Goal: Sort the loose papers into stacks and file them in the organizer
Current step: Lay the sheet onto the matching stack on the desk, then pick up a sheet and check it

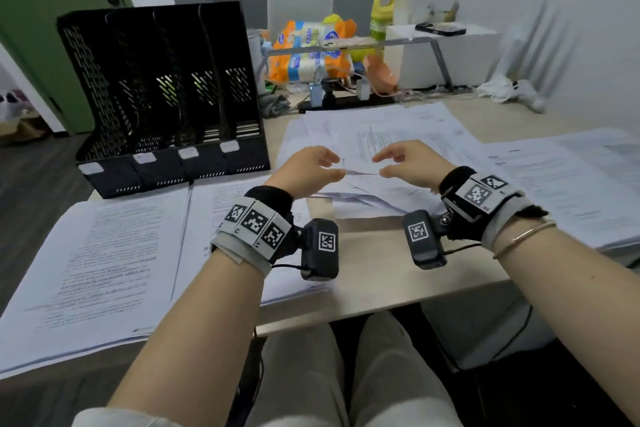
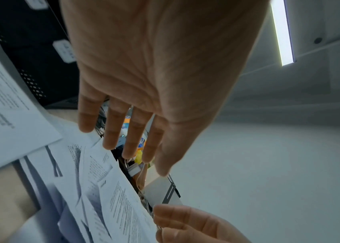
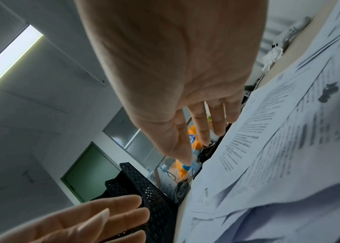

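Note:
A messy pile of loose printed papers (image 1: 388, 146) lies mid-table. Above it my left hand (image 1: 334, 166) and right hand (image 1: 382, 165) face each other, palms inward, fingers straight, holding nothing. The left wrist view shows my left hand (image 2: 139, 152) with spread fingers over the papers (image 2: 102, 189). In the right wrist view my right hand (image 3: 202, 143) hangs beside the papers (image 3: 268, 148). The black mesh organizer (image 1: 162, 97) stands at the back left with its slots empty. Squared stacks lie at the front left (image 1: 93, 270), beside it (image 1: 221, 204) and at the right (image 1: 571, 184).
Behind the papers is clutter: orange-and-white packages (image 1: 311, 48), a yellow bottle (image 1: 382, 14), and a white box (image 1: 446, 55) with a phone on it. A green door (image 1: 52, 10) is at the left. The table's front edge (image 1: 363, 312) is near my lap.

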Tool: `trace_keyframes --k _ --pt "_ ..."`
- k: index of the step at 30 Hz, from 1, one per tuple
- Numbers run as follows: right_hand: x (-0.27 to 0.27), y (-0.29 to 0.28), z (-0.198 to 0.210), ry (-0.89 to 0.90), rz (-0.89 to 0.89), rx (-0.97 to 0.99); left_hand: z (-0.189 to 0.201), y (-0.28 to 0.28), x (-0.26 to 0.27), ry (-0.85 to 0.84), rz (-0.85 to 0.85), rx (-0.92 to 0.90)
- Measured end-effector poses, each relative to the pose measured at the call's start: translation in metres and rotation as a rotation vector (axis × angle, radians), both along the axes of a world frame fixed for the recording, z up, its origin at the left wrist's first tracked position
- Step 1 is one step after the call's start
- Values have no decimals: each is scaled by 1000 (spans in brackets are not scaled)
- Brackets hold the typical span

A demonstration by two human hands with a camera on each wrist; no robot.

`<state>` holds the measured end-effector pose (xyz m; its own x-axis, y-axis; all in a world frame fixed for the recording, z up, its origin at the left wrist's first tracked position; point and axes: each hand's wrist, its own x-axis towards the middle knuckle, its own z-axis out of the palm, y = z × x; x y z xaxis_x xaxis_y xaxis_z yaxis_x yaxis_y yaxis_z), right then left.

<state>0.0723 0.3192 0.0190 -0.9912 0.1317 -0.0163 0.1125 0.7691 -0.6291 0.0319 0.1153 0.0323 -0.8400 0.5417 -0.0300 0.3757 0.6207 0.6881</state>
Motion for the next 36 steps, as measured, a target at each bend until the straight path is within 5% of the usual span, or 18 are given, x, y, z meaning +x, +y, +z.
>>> trace_keyframes --k 11,21,36 --pt "-41 -11 -27 -211 62 111 -28 32 -30 -113 171 -41" --pt "-63 -21 -50 -341 68 289 -49 31 -39 -147 141 -299" --pt "-18 13 -16 -69 11 -102 -45 30 -38 -145 161 -180"
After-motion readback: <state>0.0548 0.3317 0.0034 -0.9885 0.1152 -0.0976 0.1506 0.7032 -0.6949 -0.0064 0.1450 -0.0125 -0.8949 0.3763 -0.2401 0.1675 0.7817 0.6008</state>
